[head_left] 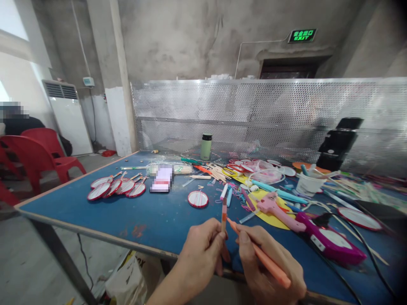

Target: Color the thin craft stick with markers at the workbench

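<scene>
My left hand point(203, 252) is closed around a thin wooden stick point(224, 214), holding it upright just above the near edge of the blue table point(127, 212). Part of the stick is coloured orange. My right hand point(270, 267) grips an orange marker pen point(263, 258) like a pencil, its tip touching the stick near my left thumb. Both hands hover close together at the table's front edge.
Red-rimmed round fans point(117, 187) lie at the left, with another one point(197, 198) in the middle. A purple glue gun point(330, 239), a pink glue gun point(275, 207), pens, sticks and a white cup point(308, 184) crowd the right. A green bottle point(205, 147) stands at the back. Red chairs point(41, 154) stand far left.
</scene>
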The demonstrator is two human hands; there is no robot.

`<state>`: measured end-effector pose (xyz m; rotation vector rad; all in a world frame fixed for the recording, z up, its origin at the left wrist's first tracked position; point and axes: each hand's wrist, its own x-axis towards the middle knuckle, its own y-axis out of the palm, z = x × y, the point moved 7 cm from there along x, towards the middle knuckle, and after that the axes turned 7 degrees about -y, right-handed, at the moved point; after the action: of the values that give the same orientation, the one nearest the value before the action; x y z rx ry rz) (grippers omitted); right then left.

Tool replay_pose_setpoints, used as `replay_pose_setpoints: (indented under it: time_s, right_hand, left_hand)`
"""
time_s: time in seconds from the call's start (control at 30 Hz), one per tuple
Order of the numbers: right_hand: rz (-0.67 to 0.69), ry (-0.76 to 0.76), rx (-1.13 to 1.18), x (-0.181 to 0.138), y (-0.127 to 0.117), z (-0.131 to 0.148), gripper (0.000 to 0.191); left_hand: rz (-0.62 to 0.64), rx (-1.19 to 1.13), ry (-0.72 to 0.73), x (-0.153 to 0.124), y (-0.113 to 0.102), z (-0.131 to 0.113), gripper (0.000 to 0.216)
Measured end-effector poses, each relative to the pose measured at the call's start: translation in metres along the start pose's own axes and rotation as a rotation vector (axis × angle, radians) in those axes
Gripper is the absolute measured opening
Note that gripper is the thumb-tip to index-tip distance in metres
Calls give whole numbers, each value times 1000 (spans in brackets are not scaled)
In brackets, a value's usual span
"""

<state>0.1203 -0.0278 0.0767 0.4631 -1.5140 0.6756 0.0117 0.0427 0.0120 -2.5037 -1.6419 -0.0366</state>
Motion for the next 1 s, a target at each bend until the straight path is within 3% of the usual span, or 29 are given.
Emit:
replay_pose_setpoints:
  time_s: [0.2,0.43,0.63,1.0]
  right_hand:
    - [43,-12,22,2,4,0,13]
    - [-13,4,4,0,-1,-1,14]
    - [45,-15,21,2,4,1,13]
    - [-30,7,20,1,1,-1,15]
  left_hand:
    - [1,-17,4,0,1,0,33]
    - [9,-15,-4,-1,1,1,31]
    - [1,-2,7,0,0,0,33]
    - [8,-8,-6,-1,0,2,30]
